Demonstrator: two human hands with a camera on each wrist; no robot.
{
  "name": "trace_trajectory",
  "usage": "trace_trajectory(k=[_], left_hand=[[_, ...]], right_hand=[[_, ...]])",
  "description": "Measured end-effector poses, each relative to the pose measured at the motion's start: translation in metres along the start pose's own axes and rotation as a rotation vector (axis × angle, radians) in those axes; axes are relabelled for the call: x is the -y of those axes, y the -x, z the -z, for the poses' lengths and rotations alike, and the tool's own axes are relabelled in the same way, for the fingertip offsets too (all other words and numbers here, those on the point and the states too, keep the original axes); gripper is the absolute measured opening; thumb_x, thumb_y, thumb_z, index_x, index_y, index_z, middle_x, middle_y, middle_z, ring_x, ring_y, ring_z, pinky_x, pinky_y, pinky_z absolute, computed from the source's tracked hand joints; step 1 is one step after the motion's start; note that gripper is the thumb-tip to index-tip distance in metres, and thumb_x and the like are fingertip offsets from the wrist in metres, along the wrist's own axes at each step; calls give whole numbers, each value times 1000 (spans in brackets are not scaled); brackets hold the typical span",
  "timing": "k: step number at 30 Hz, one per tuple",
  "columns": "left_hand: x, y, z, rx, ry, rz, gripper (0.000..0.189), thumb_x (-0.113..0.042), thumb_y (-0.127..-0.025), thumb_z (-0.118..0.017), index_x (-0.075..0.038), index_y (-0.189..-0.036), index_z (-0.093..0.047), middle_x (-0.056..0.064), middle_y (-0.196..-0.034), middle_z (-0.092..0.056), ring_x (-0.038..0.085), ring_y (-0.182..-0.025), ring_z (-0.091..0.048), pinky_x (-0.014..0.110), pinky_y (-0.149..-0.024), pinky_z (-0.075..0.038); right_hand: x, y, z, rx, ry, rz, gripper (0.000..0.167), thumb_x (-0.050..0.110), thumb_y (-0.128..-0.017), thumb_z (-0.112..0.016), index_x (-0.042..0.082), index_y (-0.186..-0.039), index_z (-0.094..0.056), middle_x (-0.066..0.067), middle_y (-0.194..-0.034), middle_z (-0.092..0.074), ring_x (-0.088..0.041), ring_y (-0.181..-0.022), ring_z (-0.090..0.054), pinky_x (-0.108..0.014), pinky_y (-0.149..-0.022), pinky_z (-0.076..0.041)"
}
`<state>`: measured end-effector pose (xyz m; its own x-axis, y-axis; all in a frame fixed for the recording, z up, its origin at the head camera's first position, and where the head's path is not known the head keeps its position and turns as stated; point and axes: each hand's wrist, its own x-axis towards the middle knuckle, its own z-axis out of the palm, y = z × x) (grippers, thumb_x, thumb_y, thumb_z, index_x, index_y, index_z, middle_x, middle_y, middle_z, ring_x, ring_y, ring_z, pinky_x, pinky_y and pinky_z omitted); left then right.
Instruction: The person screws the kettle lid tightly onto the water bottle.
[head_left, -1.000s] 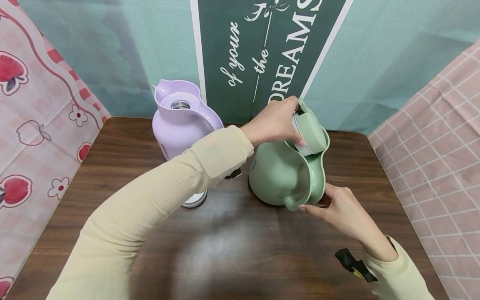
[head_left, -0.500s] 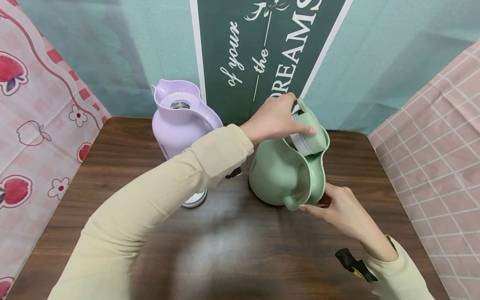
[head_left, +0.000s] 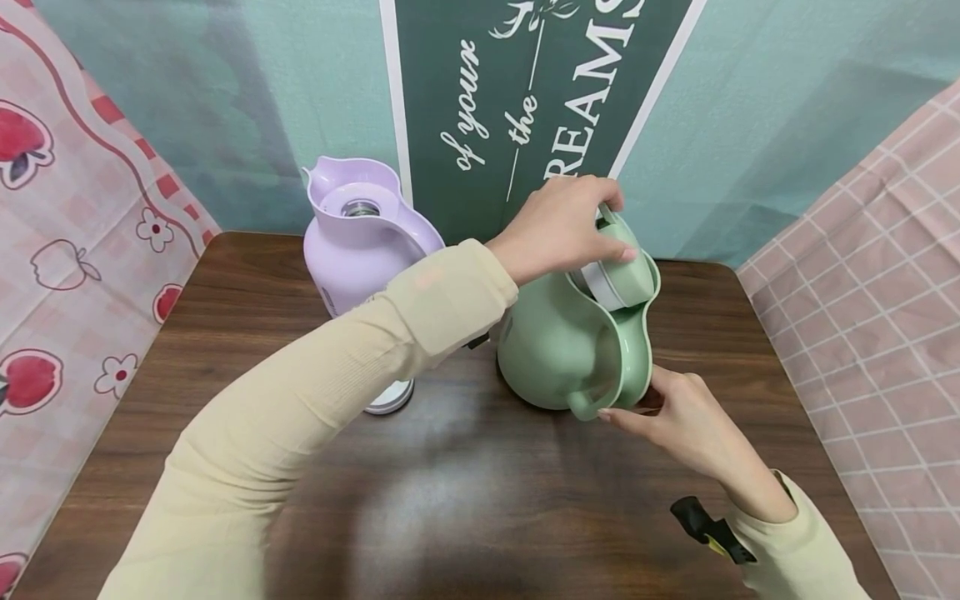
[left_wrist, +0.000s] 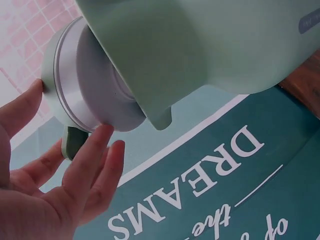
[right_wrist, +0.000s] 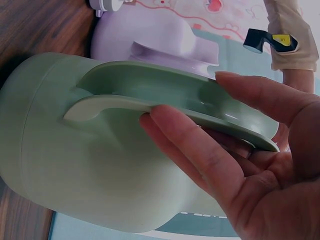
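Green lid [head_left: 632, 281] partly out of sight behind the left fingers [head_left: 613, 194]

On the table [head_left: 480, 508] before you, the left jug [head_left: 352, 262] stands behind your left sleeve [head_left: 277, 425], a cap [head_left: 392, 398] in front of it; to its right, the right jug [head_left: 551, 350], a lid [head_left: 633, 279] at its mouth in your left hand [head_left: 562, 227], its handle [right_wrist: 95, 106] in your right hand [head_left: 686, 421]; a banner [head_left: 480, 192] hangs behind, between left cloth [head_left: 112, 308] and right cloth [head_left: 885, 333].
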<state>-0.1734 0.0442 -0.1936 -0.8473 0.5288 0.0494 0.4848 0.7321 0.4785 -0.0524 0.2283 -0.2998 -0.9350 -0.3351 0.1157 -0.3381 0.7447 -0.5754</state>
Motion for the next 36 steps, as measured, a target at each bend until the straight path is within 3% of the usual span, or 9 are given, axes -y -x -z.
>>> trace_trajectory(k=[6, 17, 24, 36], left_hand=[[0, 0, 1, -3, 25, 22, 44, -38, -78, -71, -14, -112, -58, -6, -107, -57, 13, -95, -49, 22, -75, -37], [8, 0, 2, -4, 68, 33, 35, -34, -75, -74, -12, -99, -61, -5, -97, -58, 13, -95, -46, 21, -78, -35], [13, 2, 2, 6, 78, 26, 36, -32, -74, -75, -11, -98, -60, -3, -97, -57, 14, -93, -46, 21, -78, -35], [13, -1, -1, 86, 23, 30, 46, -35, -73, -75, -11, -107, -56, -4, -105, -58, 14, -97, -48, 23, -78, -37]], right_hand=[[1, 0, 0, 15, 2, -23, 19, 15, -71, -78, 13, -83, -64, 10, -69, -63, -2, -61, -58, -24, -53, -46], [2, -1, 1, 14, 0, -23, 19, 15, -71, -78, 14, -84, -63, 10, -69, -63, -2, -61, -57, -23, -53, -46], [1, -1, 1, 16, -7, -24, 20, 16, -71, -78, 13, -85, -63, 10, -70, -63, -2, -61, -58, -24, -53, -46], [1, -1, 0, 11, -4, -26, 20, 16, -71, -78, 14, -85, -64, 10, -70, -64, -2, -61, -58, -23, -53, -46]])
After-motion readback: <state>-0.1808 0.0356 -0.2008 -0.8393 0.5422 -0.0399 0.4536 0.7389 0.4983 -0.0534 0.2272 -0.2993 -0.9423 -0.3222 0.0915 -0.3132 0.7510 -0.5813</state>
